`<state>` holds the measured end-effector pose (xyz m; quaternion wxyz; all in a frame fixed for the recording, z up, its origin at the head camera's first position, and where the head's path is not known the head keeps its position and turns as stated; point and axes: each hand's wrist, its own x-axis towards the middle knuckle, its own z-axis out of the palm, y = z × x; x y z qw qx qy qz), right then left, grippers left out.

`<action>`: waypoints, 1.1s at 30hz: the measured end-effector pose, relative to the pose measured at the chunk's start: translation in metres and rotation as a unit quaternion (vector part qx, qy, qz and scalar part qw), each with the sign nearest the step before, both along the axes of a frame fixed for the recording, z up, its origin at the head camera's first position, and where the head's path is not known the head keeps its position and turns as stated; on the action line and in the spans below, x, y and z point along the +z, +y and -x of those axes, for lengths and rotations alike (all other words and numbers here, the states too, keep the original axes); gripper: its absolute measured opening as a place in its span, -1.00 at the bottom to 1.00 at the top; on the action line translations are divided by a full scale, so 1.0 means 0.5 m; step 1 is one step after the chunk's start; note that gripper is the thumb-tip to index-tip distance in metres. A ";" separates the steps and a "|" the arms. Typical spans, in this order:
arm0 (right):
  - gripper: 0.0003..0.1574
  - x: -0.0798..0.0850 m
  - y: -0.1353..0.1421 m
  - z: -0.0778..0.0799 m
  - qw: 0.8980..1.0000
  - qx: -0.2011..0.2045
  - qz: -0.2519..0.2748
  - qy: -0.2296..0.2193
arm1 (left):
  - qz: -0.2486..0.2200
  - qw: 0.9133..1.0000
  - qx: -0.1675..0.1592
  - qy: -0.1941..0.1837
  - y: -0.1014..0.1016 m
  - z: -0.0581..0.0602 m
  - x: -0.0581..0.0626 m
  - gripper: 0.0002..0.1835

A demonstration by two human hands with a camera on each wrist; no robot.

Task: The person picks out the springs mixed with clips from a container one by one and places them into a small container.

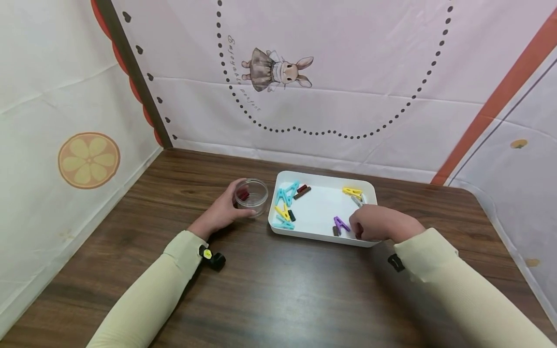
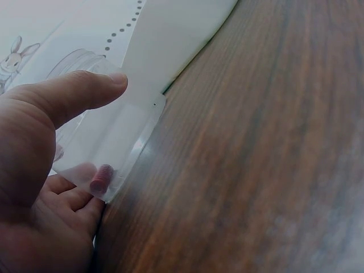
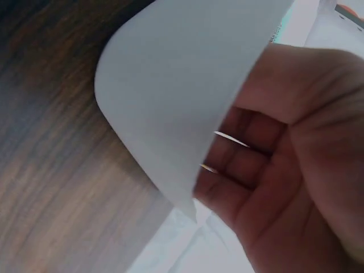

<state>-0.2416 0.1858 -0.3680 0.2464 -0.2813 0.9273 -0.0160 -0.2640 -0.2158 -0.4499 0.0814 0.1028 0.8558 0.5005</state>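
Note:
My left hand holds a clear round plastic jar on the table, thumb on the near side and fingers behind. A small red ribbed piece lies in the bottom of the jar. To its right is a white tray with turquoise clips, yellow clips and small dark ribbed pieces. Over the tray's near right corner, my right hand reaches in with bent fingers, beside a purple clip. The tray wall hides its fingertips in the right wrist view; I cannot tell what they hold.
The brown wood-grain table extends to white printed cloth walls at the back and sides. The jar stands close to the tray's left wall. A black strap device is on the left wrist.

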 end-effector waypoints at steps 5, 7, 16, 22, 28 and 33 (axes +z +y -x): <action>-0.71 -0.011 0.005 0.003 0.999 0.009 0.028 0.015 | 0.004 1.000 0.005 -0.001 0.000 0.000 0.000 0.07; -0.72 -0.014 0.006 0.004 0.999 0.020 0.040 0.024 | 0.006 1.000 0.005 0.001 0.001 -0.001 0.001 0.07; -0.78 -0.022 0.014 0.008 0.996 0.029 0.074 0.035 | 0.009 1.000 0.008 0.005 0.003 0.002 -0.003 0.07; -0.80 -0.016 0.018 0.006 0.995 0.022 0.085 0.045 | 0.005 1.000 0.003 0.001 0.005 -0.005 0.010 0.07; -0.82 -0.014 0.017 0.004 0.993 0.019 0.095 0.062 | 0.008 1.000 0.004 -0.002 0.005 -0.008 0.013 0.06; -0.83 -0.016 0.016 0.002 0.991 0.016 0.105 0.084 | 0.009 1.000 0.006 0.001 0.003 -0.005 0.006 0.06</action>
